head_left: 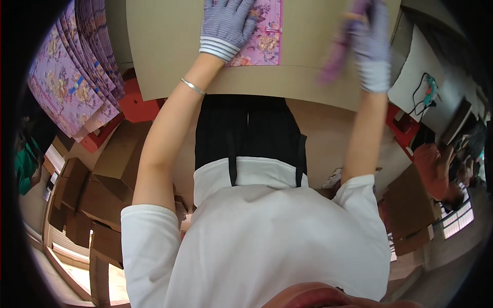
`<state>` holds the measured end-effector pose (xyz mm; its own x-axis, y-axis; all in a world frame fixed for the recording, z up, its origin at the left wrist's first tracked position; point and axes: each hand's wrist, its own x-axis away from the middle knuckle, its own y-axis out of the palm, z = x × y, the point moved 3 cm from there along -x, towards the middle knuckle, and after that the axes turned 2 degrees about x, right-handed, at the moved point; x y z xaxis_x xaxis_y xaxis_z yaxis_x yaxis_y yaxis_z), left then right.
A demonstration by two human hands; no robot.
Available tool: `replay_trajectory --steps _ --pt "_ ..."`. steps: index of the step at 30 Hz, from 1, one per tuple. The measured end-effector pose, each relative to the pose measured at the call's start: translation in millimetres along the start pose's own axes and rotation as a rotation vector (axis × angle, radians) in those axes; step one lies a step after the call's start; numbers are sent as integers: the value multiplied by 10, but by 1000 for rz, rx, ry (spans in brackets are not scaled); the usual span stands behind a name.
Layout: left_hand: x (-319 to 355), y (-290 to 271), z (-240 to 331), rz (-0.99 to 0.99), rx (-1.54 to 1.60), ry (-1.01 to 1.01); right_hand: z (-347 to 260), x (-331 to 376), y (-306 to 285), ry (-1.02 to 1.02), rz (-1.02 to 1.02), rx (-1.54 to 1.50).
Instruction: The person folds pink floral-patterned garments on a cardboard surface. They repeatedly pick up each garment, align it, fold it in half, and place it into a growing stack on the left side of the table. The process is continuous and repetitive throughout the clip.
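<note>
My left hand (227,28), in a grey-and-white striped glove, lies flat on a pink-purple floral sheet (264,46). Its fingers are stretched out and run off the top edge of the view. The sheet has a small ribbon-like trim near its right side and rests on the beige tabletop (179,77). To the right, my right hand (371,41), gloved the same way, is smeared by motion above the table. A long, thin purple piece (339,56) hangs from its grip, tilted down to the left; its exact kind is too blurred to tell.
A stack of purple floral sheets (67,82) stands at the left beside red plastic stools (138,100). Cardboard boxes (113,164) are piled behind. At the right lie a green tool with a black cord (430,90) on a white surface and another person (434,164).
</note>
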<state>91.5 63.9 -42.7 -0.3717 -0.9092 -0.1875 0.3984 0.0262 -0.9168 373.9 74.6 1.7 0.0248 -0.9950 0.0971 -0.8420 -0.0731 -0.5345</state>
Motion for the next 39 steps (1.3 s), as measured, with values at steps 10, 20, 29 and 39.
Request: replay_trajectory --steps 10,20,29,39 --pt "-17 23 -36 -16 47 -12 -60 -35 931 -351 142 921" --pt "-3 79 21 -163 104 216 -150 -83 930 -380 114 917" --pt "-7 102 6 -137 128 211 -205 -743 986 -277 178 999" --pt "-75 53 -1 -127 133 61 -142 -831 1012 -353 284 1044"
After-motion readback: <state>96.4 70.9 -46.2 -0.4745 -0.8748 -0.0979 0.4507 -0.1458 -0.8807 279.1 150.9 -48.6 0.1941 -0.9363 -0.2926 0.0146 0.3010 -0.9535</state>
